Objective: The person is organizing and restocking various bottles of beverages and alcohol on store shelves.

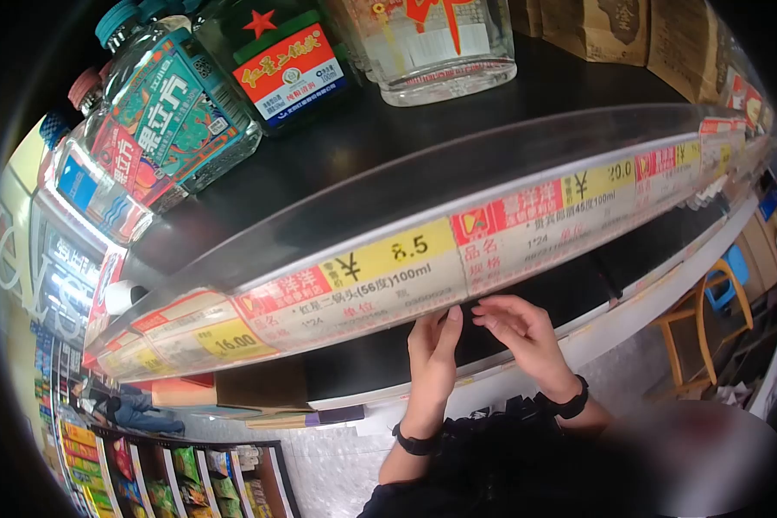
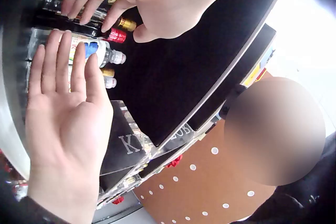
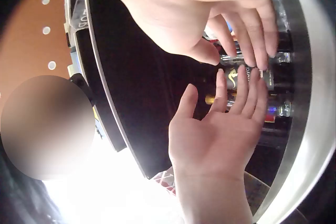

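My left hand (image 1: 432,363) is raised just below a price tag strip (image 1: 388,259) on the shelf edge, its fingertips right at the strip's lower edge. Close beside it, my right hand (image 1: 531,341) has its fingers loosely bent toward the left one, with nothing in them. In the left wrist view, the left hand (image 2: 68,124) shows its palm with straight fingers, and small bottles (image 2: 100,53) stand behind the fingertips. The right wrist view has the right hand (image 3: 215,140) palm up, fingers relaxed, near more bottles (image 3: 231,79). Each wrist wears a black band.
Above the strip, a dark shelf (image 1: 337,164) carries a teal-labelled bottle (image 1: 177,112), a green bottle (image 1: 276,69) and a clear bottle (image 1: 440,52). A chair (image 1: 704,324) stands at right. Snack shelves (image 1: 181,475) and a person (image 1: 134,410) are at lower left.
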`<state>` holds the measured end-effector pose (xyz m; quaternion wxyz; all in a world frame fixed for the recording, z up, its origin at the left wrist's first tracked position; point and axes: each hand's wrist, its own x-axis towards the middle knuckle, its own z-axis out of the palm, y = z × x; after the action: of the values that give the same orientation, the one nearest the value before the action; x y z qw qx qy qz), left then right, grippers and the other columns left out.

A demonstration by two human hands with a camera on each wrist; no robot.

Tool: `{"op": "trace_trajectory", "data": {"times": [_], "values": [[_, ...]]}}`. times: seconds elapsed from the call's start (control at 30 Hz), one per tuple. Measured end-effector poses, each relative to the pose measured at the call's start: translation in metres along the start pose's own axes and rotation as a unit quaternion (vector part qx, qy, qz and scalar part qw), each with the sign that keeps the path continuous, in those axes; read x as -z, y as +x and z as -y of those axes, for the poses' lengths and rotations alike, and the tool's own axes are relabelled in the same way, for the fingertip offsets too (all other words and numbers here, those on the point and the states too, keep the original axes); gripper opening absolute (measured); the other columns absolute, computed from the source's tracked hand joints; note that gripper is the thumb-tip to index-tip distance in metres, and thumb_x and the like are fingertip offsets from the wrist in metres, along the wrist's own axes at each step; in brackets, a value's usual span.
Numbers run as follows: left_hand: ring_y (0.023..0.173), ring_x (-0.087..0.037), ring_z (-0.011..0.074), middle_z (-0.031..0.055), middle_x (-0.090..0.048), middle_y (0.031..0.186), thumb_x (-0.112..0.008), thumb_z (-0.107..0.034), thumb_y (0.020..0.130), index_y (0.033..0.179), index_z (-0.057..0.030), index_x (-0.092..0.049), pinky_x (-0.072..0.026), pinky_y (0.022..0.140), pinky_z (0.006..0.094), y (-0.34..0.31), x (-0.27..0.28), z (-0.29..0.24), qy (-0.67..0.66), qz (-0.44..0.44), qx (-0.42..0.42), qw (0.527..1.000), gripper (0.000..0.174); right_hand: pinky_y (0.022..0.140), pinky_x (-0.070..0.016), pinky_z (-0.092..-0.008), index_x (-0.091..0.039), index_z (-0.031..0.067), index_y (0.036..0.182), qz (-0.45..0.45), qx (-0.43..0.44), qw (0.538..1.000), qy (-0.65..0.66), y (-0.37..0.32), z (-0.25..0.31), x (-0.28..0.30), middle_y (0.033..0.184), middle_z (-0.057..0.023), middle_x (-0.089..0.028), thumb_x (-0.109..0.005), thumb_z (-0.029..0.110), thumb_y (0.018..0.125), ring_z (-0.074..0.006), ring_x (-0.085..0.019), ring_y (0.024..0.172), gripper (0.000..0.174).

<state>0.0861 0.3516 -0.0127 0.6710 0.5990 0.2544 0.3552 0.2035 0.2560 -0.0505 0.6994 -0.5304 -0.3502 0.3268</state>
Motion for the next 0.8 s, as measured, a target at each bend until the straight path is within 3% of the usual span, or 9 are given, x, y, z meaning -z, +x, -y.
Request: {"op": "trace_trajectory", "data": {"times": [0.07, 0.27, 0.5, 0.57, 0.8], "values": [[0.111, -0.06, 0.0211, 0.0135, -0.067, 0.113, -0.053, -0.028, 0.101, 0.113, 0.0022, -0.063, -0.0454, 0.095, 0.0351, -0.007, 0.004, 0.001, 0.008, 0.007, -0.002, 1.0, 0.034, 0.089, -0.0519, -0.0285, -0.06, -0.0034, 0.12, -0.02, -0.006, 1.0, 0.004, -0.01, -0.001, -0.004, 0.11, -0.0136, -0.07, -0.06, 0.004, 0.096, -0.0176, -0.068, 0.101, 0.026], [0.089, -0.062, 0.0154, 0.0096, -0.069, 0.092, -0.054, -0.027, 0.101, 0.102, 0.0021, -0.067, -0.046, 0.084, 0.0297, -0.024, -0.002, 0.007, 0.001, 0.078, 0.025, 0.997, 0.032, 0.088, -0.0522, -0.0287, -0.061, -0.0035, 0.118, -0.113, 0.003, 0.993, 0.02, -0.049, 0.002, -0.005, 0.105, -0.0111, -0.07, -0.06, 0.004, 0.096, -0.017, -0.068, 0.098, 0.023], [0.087, -0.061, 0.0142, 0.0075, -0.067, 0.087, -0.054, -0.027, 0.101, 0.099, 0.002, -0.067, -0.0454, 0.082, 0.0285, -0.042, -0.038, 0.013, -0.03, 0.176, 0.043, 0.983, 0.032, 0.087, -0.0527, -0.0299, -0.062, -0.0032, 0.116, -0.194, 0.025, 0.981, 0.011, -0.098, 0.013, 0.022, 0.104, -0.0121, -0.069, -0.06, 0.005, 0.097, -0.0175, -0.068, 0.095, 0.021], [0.091, -0.06, 0.0128, 0.0065, -0.066, 0.092, -0.057, -0.026, 0.102, 0.106, 0.0009, -0.065, -0.0465, 0.085, 0.0286, -0.048, -0.052, 0.02, -0.039, 0.23, 0.051, 0.971, 0.028, 0.087, -0.0527, -0.0299, -0.061, -0.0038, 0.116, -0.224, 0.019, 0.974, -0.005, -0.115, 0.016, 0.035, 0.103, -0.0123, -0.07, -0.06, 0.006, 0.096, -0.0175, -0.068, 0.096, 0.022], [0.092, -0.061, 0.0116, 0.0056, -0.066, 0.093, -0.057, -0.027, 0.101, 0.106, 0.0002, -0.065, -0.0464, 0.085, 0.0273, -0.079, -0.154, 0.042, -0.037, 0.335, 0.076, 0.938, 0.028, 0.085, -0.0521, -0.0286, -0.061, -0.0045, 0.115, -0.33, 0.05, 0.942, 0.033, -0.179, 0.035, 0.116, 0.1, -0.0123, -0.07, -0.06, 0.004, 0.096, -0.0179, -0.068, 0.093, 0.021]]}}
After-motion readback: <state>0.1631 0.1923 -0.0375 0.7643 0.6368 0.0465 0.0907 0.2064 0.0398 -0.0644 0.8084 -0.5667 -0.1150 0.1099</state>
